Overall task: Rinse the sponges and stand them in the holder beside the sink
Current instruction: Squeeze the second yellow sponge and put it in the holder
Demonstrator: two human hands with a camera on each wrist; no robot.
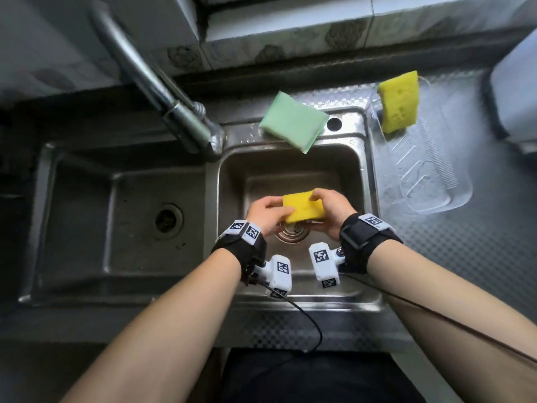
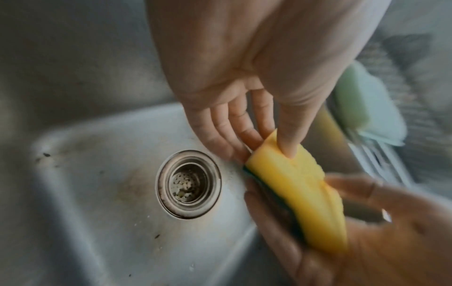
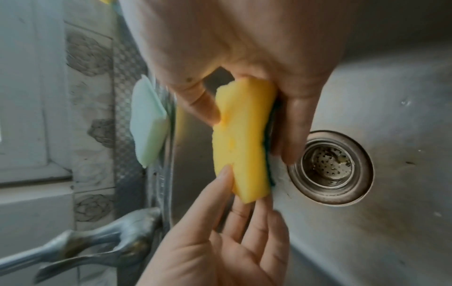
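Observation:
A yellow sponge (image 1: 303,209) with a dark green scourer side is held between both hands over the right sink basin (image 1: 290,170), above its drain (image 1: 292,232). My left hand (image 1: 286,216) pinches its left end, thumb on the yellow face and fingers beneath, as the left wrist view shows (image 2: 266,152). My right hand (image 1: 318,209) grips the other end, thumb dented into the foam (image 3: 252,135). A pale green sponge (image 1: 293,123) lies on the back rim of the sink. Another yellow sponge (image 1: 399,101) stands in the clear plastic holder (image 1: 436,184) to the right.
The steel faucet (image 1: 162,91) rises at the back left, between the two basins. The left basin (image 1: 139,216) has its own drain. A white container (image 1: 517,91) stands at the far right on the patterned steel counter (image 1: 479,257). No running water shows.

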